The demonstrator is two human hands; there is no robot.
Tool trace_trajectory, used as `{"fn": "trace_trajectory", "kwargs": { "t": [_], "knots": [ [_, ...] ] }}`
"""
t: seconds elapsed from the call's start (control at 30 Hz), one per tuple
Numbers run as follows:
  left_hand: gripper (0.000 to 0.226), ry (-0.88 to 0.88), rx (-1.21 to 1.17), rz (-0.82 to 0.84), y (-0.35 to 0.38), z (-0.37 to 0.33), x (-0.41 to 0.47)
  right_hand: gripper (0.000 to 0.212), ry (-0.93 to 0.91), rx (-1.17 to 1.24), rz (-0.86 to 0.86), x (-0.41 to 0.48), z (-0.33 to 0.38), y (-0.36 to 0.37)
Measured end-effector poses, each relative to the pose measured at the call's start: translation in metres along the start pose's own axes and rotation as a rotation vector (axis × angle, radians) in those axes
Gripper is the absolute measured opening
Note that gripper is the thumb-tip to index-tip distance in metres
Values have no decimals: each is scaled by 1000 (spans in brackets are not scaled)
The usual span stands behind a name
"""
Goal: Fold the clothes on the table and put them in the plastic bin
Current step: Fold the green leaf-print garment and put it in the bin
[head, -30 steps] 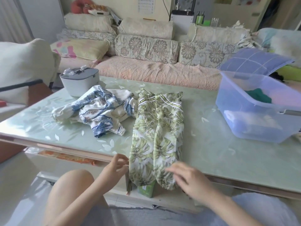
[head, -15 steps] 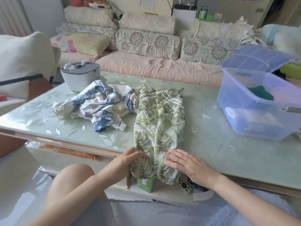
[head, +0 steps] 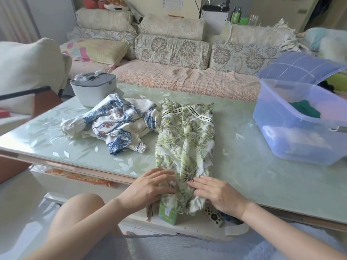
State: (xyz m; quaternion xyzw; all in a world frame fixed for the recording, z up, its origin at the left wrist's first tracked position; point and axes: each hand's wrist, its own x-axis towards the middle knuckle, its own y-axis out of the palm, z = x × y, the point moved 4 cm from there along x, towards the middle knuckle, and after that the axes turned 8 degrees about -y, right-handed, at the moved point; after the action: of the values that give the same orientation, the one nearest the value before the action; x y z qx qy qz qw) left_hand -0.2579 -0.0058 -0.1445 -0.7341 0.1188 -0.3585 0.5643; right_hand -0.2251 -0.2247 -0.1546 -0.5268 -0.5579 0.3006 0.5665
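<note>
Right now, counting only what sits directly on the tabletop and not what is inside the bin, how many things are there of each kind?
Loose garments: 2, the green leaf-print garment and the blue-and-white garment
Bins: 1, the plastic bin
Boxes: 1, the grey lidded box
Total: 4

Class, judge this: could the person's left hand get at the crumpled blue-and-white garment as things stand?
Probably yes. The blue-and-white garment lies uncovered on the left hand's side, only bare tabletop between them; the hand must first leave the leaf-print garment.
</note>
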Motion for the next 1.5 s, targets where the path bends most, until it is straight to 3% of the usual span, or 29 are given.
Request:
{"fn": "trace_trajectory", "kwargs": {
  "t": [0.07, 0.13, 0.23, 0.33, 0.43, 0.5, 0.57, 0.63, 0.77, 0.83, 0.9, 1.03, 1.13, 1.2, 1.23, 1.33, 1.5],
  "knots": [
    [32, -118, -142, -28, -7, 1, 0, 39, 194, 175, -38, 2, -1, -10],
    [30, -367, -302, -111, -24, 1, -2, 44, 486, 468, -42, -3, -1, -19],
    [40, -716, -625, -144, -34, 2, 8, 28, 795, 907, -227, 2, 1, -39],
    [38, -1059, -751, -117, -23, 27, 26, 28, 1044, 958, -377, 8, -22, -41],
    [42, -1238, -705, 66, -9, 43, 33, 36, 1255, 781, -147, 5, -37, -28],
    [41, -1195, -499, 118, -7, 45, 34, 38, 1230, 523, 15, 3, -36, -25],
    [44, -1165, -453, 31, -10, 44, 31, 24, 1111, 345, -48, 5, -30, -33],
    [47, -1142, -537, -36, -10, 44, 24, 36, 1027, 320, -110, 5, -29, -36],
    [63, -1144, -800, -77, -16, 40, 19, 70, 1088, 691, -232, -1, -29, -33],
    [79, -1138, -862, 5, -15, 33, 24, 89, 1111, 869, -243, 1, -29, -26],
    [77, -1143, -906, 68, -10, 27, 31, 79, 1112, 941, -255, 4, -29, -19],
    [27, -1136, -911, 19, -3, 30, 46, 44, 1078, 894, -401, 4, -33, -20],
    [28, -1088, -756, 14, 0, 32, 55, 38, 1045, 730, -352, 0, -32, -23],
    [21, -995, -361, -3, -2, 32, 57, 50, 980, 455, -211, -4, -30, -23],
    [28, -935, -201, -42, -3, 32, 55, 59, 934, 345, -172, -5, -29, -21],
    [72, -705, -78, -200, -2, 35, 45, 72, 790, 182, -184, -5, -30, -28],
    [41, -179, 14, -199, -17, 20, 33, 63, 300, -22, -52, -7, -16, -41]
  ]
}}
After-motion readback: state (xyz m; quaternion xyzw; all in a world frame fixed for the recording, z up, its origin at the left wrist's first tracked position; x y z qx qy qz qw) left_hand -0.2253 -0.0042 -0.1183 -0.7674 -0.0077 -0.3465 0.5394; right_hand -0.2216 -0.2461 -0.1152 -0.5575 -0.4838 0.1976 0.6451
